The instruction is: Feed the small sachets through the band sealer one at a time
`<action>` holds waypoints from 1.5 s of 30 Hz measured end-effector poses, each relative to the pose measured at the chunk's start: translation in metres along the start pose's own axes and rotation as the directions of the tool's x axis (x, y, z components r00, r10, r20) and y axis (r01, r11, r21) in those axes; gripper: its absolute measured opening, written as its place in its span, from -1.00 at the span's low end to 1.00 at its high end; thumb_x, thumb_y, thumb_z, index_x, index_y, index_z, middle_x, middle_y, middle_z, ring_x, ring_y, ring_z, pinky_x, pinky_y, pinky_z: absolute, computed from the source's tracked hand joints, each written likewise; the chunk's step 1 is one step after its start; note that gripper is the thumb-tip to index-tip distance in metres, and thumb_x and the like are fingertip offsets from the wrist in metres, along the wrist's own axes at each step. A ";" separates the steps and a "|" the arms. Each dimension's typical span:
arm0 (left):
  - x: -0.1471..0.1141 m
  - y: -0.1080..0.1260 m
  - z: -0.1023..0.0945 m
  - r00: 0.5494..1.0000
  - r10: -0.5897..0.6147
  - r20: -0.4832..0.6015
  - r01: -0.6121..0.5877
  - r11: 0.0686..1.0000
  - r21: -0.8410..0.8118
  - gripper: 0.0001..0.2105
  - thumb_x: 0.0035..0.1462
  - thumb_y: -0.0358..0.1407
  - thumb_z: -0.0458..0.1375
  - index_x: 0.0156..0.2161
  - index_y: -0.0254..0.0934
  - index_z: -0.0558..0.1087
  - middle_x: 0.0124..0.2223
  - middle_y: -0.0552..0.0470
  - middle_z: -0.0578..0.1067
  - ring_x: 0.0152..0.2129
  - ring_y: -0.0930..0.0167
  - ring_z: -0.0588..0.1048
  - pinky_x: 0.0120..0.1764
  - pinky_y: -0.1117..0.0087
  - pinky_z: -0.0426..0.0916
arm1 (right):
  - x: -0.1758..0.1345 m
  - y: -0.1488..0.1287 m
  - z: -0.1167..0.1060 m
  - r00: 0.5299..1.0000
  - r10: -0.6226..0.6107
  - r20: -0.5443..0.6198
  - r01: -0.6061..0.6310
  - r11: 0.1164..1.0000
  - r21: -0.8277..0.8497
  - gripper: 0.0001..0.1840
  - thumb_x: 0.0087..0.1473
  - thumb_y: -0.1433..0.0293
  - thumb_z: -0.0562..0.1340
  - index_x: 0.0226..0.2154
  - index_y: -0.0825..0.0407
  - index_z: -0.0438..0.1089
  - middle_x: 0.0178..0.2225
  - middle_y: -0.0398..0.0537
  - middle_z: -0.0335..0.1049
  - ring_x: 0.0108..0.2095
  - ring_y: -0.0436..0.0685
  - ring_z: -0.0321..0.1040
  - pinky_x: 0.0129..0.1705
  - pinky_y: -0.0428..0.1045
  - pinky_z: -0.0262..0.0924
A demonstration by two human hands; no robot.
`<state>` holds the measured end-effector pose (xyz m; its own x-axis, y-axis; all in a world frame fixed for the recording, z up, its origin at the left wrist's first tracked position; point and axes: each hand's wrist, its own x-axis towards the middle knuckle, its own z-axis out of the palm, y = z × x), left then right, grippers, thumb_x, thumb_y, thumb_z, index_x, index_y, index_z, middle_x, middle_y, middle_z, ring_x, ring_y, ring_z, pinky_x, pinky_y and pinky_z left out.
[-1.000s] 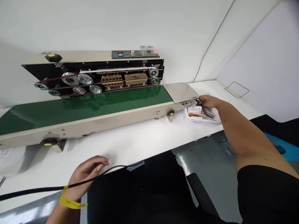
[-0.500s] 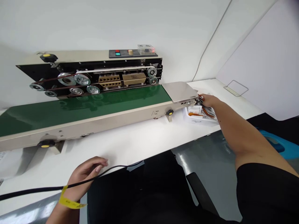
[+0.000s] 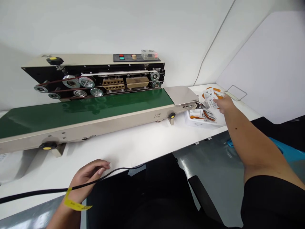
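Observation:
My right hand (image 3: pixel 224 101) grips several orange-and-white printed packets (image 3: pixel 211 97) above the far end of a white plastic bin (image 3: pixel 202 123). More flat packets (image 3: pixel 206 115) lie in that bin, some with orange backs and some with silvery edges. At the table's front edge rests my left hand (image 3: pixel 89 175), palm turned inward, fingers loosely bent and apart from the thumb, with nothing in it. A black cable (image 3: pixel 111 171) runs across its wrist, where a yellow tag (image 3: pixel 76 205) hangs.
A band sealing machine (image 3: pixel 114 76) with pulleys and a green conveyor belt (image 3: pixel 95 109) stretches along the white table (image 3: pixel 133 140). Its metal end plate (image 3: pixel 182 95) reaches to the bin. Beyond my right hand, a wire handle (image 3: pixel 237 92) is by the right-hand panel.
My right hand has risen out of the bin and moved right, bringing up the packets. My left hand has stayed in place. The view has shifted slightly.

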<state>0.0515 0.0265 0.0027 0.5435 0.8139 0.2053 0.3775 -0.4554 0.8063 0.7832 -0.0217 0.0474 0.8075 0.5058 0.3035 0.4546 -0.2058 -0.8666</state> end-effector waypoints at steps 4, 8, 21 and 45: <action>-0.001 0.002 0.000 1.000 -0.024 0.011 0.024 1.000 0.008 -0.76 0.29 -0.06 0.24 -0.22 -0.15 0.66 -0.25 -0.05 0.70 -0.30 0.26 0.68 -0.21 0.39 0.60 | -0.037 -0.031 -0.003 0.977 0.191 -0.096 -0.158 0.948 0.275 -0.56 0.02 0.68 0.25 -0.03 0.09 0.41 -0.04 0.29 0.61 -0.40 0.07 0.57 -0.28 0.08 0.43; -0.003 -0.001 0.004 0.999 -0.048 0.022 0.049 0.998 -0.025 -0.73 0.32 -0.03 0.23 -0.18 -0.16 0.66 -0.21 -0.06 0.70 -0.27 0.26 0.68 -0.19 0.37 0.59 | -0.136 -0.068 0.008 0.997 -0.080 0.022 0.054 0.822 0.567 -0.35 0.03 0.57 0.39 0.19 0.00 0.43 0.21 0.24 0.50 -0.02 0.26 0.62 -0.06 0.18 0.53; -0.017 -0.006 0.031 0.989 0.111 -0.102 -0.089 0.976 0.199 -0.51 0.33 -0.05 0.24 0.28 -0.18 0.41 0.28 -0.21 0.47 0.25 0.09 0.42 0.20 -0.01 0.44 | -0.390 -0.131 0.188 0.182 -0.634 0.751 0.753 0.581 0.308 -0.37 0.30 0.55 0.22 0.34 -0.20 0.40 0.41 -0.03 0.27 0.39 0.33 0.23 0.36 0.35 0.28; -0.020 -0.011 0.057 0.941 0.220 -0.258 -0.113 0.920 0.374 -0.69 0.35 -0.38 0.14 0.09 -0.13 0.64 0.18 -0.08 0.62 0.10 0.19 0.56 0.19 0.01 0.46 | -0.391 -0.112 0.198 0.463 -0.570 0.679 0.530 0.792 0.303 -0.45 0.27 0.54 0.09 0.15 -0.21 0.53 0.18 -0.09 0.48 0.27 0.27 0.37 0.33 0.35 0.34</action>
<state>0.0787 -0.0053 -0.0421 0.4008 0.7584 0.5140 0.5668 -0.6460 0.5113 0.3424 -0.0305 -0.0522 -0.1405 0.9202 0.3653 0.6743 0.3591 -0.6453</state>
